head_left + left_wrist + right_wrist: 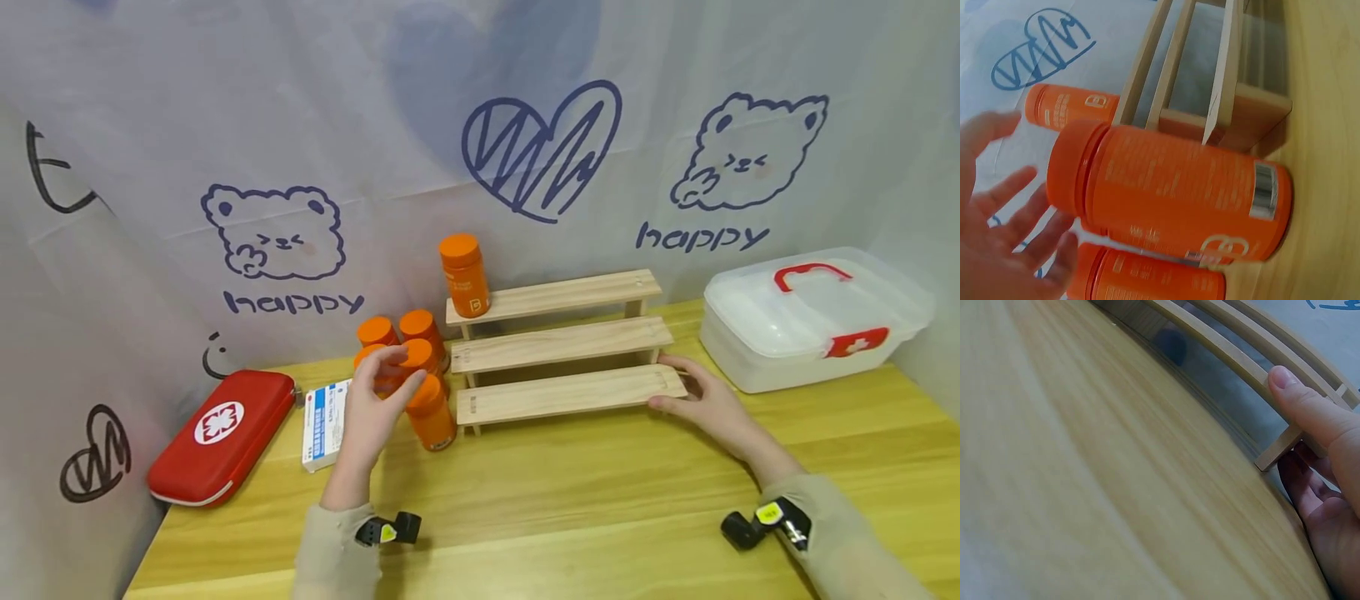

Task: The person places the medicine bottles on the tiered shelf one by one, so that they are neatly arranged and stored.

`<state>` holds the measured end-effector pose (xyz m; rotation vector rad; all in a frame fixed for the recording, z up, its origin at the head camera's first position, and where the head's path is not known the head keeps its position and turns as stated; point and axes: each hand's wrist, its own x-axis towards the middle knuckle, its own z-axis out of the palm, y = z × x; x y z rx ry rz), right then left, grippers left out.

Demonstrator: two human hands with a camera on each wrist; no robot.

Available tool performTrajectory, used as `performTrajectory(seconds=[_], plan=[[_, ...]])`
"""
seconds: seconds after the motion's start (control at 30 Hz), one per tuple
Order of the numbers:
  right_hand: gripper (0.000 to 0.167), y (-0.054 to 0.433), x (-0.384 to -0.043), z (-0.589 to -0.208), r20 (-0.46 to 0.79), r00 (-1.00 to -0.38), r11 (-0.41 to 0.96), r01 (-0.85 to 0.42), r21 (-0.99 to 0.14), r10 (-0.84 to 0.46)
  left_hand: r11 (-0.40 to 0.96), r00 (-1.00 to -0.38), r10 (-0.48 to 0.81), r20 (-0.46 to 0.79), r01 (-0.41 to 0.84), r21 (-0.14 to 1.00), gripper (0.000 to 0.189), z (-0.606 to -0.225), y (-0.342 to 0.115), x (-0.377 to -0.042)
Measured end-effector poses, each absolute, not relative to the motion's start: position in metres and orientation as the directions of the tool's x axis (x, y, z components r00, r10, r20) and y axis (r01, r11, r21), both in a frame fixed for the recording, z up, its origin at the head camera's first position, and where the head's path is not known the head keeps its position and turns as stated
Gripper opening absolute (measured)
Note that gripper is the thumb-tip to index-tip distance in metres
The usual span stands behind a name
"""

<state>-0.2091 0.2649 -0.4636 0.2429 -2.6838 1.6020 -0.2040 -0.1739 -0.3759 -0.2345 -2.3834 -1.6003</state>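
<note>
A three-tier wooden step rack (pixel 566 395) stands against the cloth backdrop. My right hand (pixel 712 412) grips the right end of its lowest tier, thumb at the front edge and fingers behind the leg, as the right wrist view shows. On the left end of the top tier stands an orange bottle (pixel 467 282). Several more orange bottles cluster left of the rack, the front bottle (pixel 1179 194) close to its lowest leg. Over this cluster is my left hand (pixel 371 412), fingers spread and relaxed beside the caps, holding nothing.
Left of the bottles lies a white and blue medicine box (pixel 324 425), with a red zip case (pixel 225 437) farther left. A translucent first-aid box (pixel 810 321) with a red handle stands right of the rack. Everything sits on a wood-grain table (pixel 570 508).
</note>
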Motion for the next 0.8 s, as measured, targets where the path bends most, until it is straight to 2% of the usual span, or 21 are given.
performTrajectory(seconds=[0.27, 0.5, 0.63, 0.8], plan=[[0.074, 0.267, -0.211, -0.466, 0.08, -0.988, 0.485, -0.135, -0.864, -0.132, 0.432, -0.961, 0.162, 0.222, 0.272, 0.86, 0.048, -0.38, -0.188, -0.204], [0.075, 0.267, -0.209, -0.462, 0.06, -0.99, 0.49, -0.115, -0.864, -0.126, 0.51, -0.951, 0.27, 0.15, 0.273, 0.816, 0.063, -0.387, -0.2, -0.207], [0.076, 0.267, -0.209, -0.462, 0.059, -0.99, 0.481, -0.115, -0.869, -0.129, 0.54, -0.952, 0.285, 0.116, 0.259, 0.801, 0.065, -0.39, -0.204, -0.209], [0.075, 0.267, -0.21, -0.463, 0.069, -0.989, 0.481, -0.125, -0.868, -0.131, 0.507, -0.954, 0.279, 0.107, 0.242, 0.827, 0.058, -0.394, -0.205, -0.211]])
